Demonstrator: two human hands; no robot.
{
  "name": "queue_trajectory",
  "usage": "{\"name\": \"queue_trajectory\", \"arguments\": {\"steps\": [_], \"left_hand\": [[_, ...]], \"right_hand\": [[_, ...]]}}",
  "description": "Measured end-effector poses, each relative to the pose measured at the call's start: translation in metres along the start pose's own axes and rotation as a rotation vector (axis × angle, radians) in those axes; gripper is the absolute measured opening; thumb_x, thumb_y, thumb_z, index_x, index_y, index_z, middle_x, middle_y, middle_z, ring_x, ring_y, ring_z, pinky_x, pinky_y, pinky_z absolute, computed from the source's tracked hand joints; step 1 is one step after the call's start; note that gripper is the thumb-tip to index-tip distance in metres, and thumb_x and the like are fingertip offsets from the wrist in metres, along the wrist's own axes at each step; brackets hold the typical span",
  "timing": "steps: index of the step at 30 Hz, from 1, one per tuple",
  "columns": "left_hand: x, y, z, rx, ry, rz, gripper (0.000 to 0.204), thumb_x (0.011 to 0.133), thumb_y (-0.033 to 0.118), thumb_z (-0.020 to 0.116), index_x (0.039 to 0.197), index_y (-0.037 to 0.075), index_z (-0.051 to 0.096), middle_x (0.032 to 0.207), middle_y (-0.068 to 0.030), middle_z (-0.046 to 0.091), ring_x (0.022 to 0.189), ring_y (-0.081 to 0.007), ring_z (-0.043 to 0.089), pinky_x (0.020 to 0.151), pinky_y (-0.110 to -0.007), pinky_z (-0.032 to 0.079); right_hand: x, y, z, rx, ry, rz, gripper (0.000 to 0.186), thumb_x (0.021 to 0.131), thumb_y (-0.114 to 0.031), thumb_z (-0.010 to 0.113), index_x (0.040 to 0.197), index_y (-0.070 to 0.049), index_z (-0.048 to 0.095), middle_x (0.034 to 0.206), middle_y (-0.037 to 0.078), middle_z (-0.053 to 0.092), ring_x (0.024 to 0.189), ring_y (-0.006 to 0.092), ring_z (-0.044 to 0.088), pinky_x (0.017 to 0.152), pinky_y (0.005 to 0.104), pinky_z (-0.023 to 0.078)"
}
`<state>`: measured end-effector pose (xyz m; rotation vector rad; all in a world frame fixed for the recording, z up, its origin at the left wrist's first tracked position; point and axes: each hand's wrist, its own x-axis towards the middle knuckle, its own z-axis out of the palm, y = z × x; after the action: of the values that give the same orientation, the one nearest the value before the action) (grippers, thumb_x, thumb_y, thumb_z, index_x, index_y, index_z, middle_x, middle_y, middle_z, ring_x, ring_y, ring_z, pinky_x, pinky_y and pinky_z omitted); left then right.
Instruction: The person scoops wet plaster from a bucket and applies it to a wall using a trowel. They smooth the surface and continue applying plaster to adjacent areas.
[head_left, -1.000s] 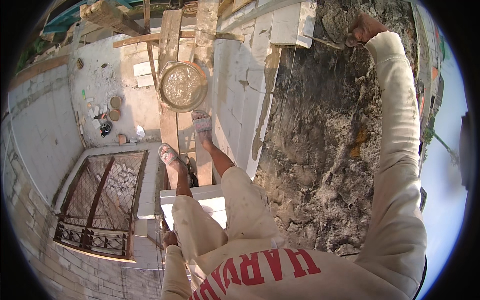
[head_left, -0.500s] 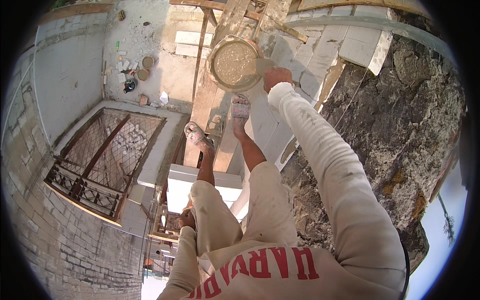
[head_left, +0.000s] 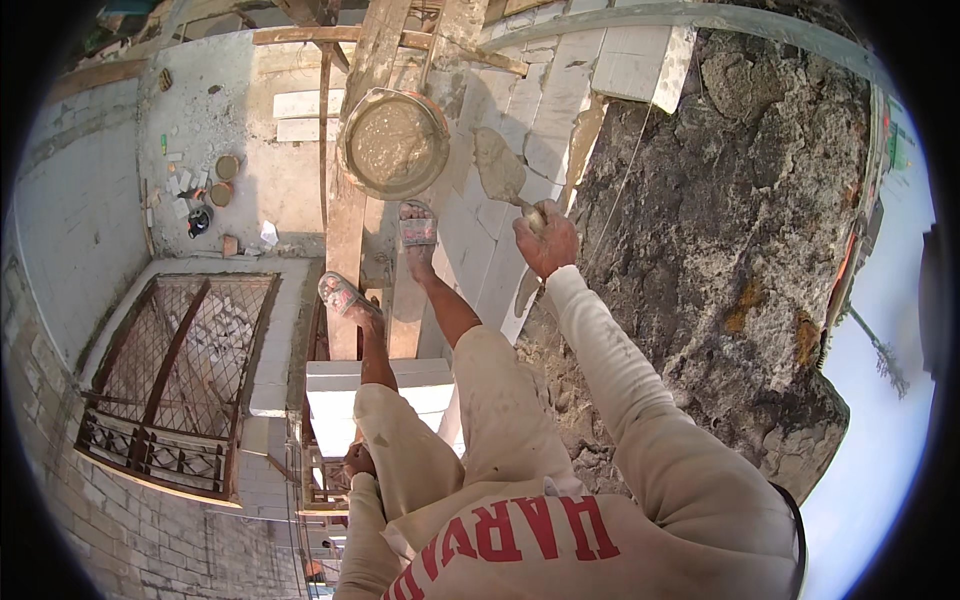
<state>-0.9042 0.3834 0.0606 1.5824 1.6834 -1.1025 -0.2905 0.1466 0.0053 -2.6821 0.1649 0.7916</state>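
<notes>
My right hand (head_left: pixel 547 240) is closed round the handle of a trowel (head_left: pixel 498 166), whose blade is coated with wet grey mortar. It is held over the white block wall (head_left: pixel 508 245), to the right of the bucket. The round bucket (head_left: pixel 343 150) stands on wooden planks just beyond my feet, with wet mortar (head_left: pixel 393 145) in it. Low by my left thigh, my left hand (head_left: pixel 358 460) is curled up; whatever is in it is too small or hidden to make out.
I stand on narrow raised planks (head_left: pixel 345 235) in sandals. A rough dark wall (head_left: pixel 720 200) rises on the right, with a thin string (head_left: pixel 627 160) along it. Far below left lie a metal grille (head_left: pixel 175 385), small buckets (head_left: pixel 226 168) and block pieces (head_left: pixel 182 184).
My right hand has drawn the trowel back from the bucket's edge toward me, and the blade now shows apart from it. The whole view has shifted, so the scene sits further left.
</notes>
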Motion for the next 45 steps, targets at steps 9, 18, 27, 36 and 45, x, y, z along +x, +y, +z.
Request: {"name": "queue_trajectory", "arguments": {"steps": [9, 18, 27, 36, 45], "left_hand": [[0.02, 0.027, -0.023, 0.158, 0.002, 0.016, 0.031, 0.092, 0.033, 0.067, 0.108, 0.011, 0.081, 0.102, -0.0213, 0.077, 0.095, -0.0406, 0.074, 0.087, -0.05, 0.057], [0.024, 0.008, -0.043, 0.007, -0.079, 0.045, 0.037, 0.098, 0.038, 0.06, 0.116, 0.01, 0.078, 0.109, -0.0201, 0.077, 0.099, -0.0384, 0.074, 0.088, -0.049, 0.055], [0.007, -0.045, 0.016, 0.054, 0.059, -0.089, 0.035, 0.093, 0.032, 0.064, 0.117, 0.01, 0.078, 0.11, -0.022, 0.076, 0.104, -0.0374, 0.074, 0.094, -0.045, 0.056], [-0.023, 0.06, 0.017, -0.168, -0.192, -0.295, 0.067, 0.096, 0.059, 0.053, 0.134, 0.006, 0.07, 0.134, -0.0265, 0.067, 0.135, -0.0398, 0.058, 0.111, -0.047, 0.044], [-0.007, -0.12, 0.13, -0.757, -0.146, -0.39, 0.057, 0.092, 0.05, 0.065, 0.121, 0.001, 0.075, 0.108, -0.0194, 0.078, 0.102, -0.0309, 0.074, 0.095, -0.04, 0.054]], "right_hand": [[0.036, 0.035, -0.277, -0.586, 0.115, -0.063, 0.034, 0.087, -0.029, 0.066, 0.11, -0.004, 0.069, 0.105, 0.027, 0.073, 0.102, 0.0465, 0.069, 0.091, 0.0531, 0.056], [0.283, 0.056, -0.311, -1.107, -0.267, -0.089, 0.029, 0.085, -0.027, 0.067, 0.103, -0.009, 0.081, 0.097, 0.018, 0.078, 0.087, 0.0345, 0.075, 0.081, 0.0465, 0.06], [0.196, -0.046, -0.383, -0.786, -0.176, -0.214, 0.014, 0.076, -0.011, 0.074, 0.082, -0.001, 0.081, 0.067, 0.012, 0.07, 0.06, 0.019, 0.062, 0.06, 0.04, 0.052], [0.096, -0.105, -0.017, -0.131, -0.757, 0.068, 0.036, 0.091, -0.029, 0.073, 0.079, 0.002, 0.062, 0.062, 0.009, 0.06, 0.046, 0.0193, 0.054, 0.043, 0.0363, 0.041], [0.05, -0.083, 0.18, -0.522, -0.842, 0.072, 0.043, 0.096, -0.041, 0.067, 0.105, 0.001, 0.067, 0.073, 0.016, 0.068, 0.05, 0.0225, 0.061, 0.044, 0.0396, 0.05]]}}
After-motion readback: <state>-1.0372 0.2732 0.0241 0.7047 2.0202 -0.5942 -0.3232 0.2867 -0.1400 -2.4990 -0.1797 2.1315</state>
